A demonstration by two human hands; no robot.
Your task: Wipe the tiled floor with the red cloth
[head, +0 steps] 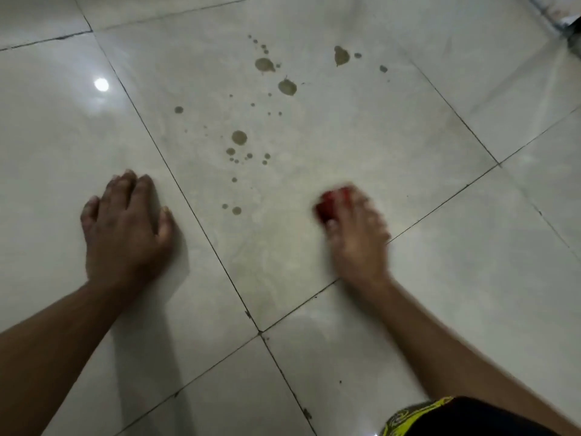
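Note:
The pale glossy tiled floor (361, 127) fills the view, crossed by dark grout lines. Brown drops and splashes (286, 87) are scattered over the middle tile, from its far part down to near my hands. My right hand (358, 234) is blurred and holds a bunched red cloth (328, 204) down on that tile, right of the nearest drops. Only a small part of the cloth shows past my fingers. My left hand (125, 228) rests flat on the neighbouring tile to the left, fingers spread, holding nothing.
A bright lamp reflection (101, 84) shines on the left tile. Dark clothing with a yellow pattern (440, 416) shows at the bottom right. A dark edge (562, 23) lies at the top right corner.

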